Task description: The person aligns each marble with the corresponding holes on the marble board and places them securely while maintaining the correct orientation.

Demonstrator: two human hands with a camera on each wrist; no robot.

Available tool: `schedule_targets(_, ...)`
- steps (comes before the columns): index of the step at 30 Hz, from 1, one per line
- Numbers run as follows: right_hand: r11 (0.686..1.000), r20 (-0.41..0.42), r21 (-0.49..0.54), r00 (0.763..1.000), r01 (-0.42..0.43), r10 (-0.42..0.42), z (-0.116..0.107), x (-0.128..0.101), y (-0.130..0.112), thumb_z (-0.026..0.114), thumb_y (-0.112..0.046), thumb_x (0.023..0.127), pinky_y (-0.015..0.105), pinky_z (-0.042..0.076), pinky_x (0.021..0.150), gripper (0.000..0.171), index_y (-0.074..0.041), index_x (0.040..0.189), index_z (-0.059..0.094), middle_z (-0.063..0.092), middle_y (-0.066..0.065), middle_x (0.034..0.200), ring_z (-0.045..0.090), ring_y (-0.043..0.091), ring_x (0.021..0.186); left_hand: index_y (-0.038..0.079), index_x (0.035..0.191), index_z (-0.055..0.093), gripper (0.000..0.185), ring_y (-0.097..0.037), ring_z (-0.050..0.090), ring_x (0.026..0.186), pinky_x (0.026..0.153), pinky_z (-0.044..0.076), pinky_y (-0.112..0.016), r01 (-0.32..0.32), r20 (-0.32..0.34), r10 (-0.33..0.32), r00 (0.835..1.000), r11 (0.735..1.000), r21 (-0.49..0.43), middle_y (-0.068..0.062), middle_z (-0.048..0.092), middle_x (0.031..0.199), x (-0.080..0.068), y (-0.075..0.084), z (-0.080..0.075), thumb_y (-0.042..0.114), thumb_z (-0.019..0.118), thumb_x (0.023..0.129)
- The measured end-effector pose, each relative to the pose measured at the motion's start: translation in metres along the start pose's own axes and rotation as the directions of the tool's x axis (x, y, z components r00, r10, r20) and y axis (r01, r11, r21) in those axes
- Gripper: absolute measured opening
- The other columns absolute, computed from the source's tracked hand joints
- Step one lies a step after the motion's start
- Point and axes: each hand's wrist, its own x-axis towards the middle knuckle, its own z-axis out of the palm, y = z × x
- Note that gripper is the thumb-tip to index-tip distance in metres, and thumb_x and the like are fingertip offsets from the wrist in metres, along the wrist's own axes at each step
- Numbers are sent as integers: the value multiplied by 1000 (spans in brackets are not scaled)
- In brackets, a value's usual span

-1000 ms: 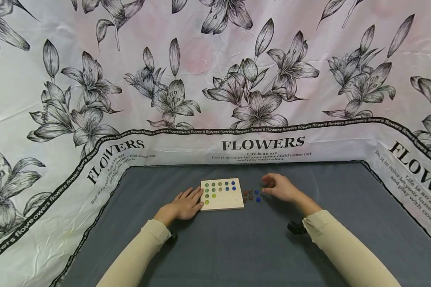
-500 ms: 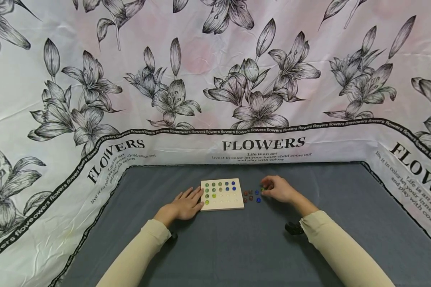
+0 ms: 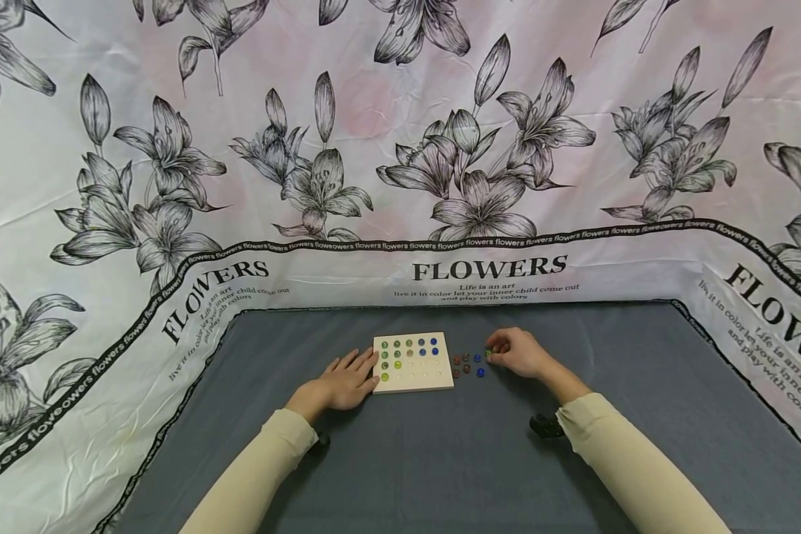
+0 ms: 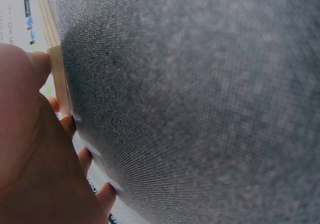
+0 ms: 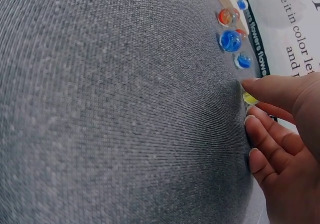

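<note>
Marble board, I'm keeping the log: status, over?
Left hand against left edge of board, partly filled. Right hand pinches yellowish marble. Loose marbles between board and right hand.

There are two hands, one left hand and one right hand, and a single pale board. It holds four blue marbles and nine green-to-yellowish marbles (tiny from here, mind you). Loose beside it: four reddish marbles, two more blue marbles, one yellow-green marble.
</note>
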Motion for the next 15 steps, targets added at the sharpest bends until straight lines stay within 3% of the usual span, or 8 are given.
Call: schedule_targets(15,998,-21,-62,1000,15,-16,1,-1,-6,75,-5,89,34,49,70,8,0,94,72,68,5,84,61,16,77,16,167,15,62,-33,8,158,124,10,-59,5,13,-5,1000,1000,-9,-4,10,172,2,-2,1,44,29,113)
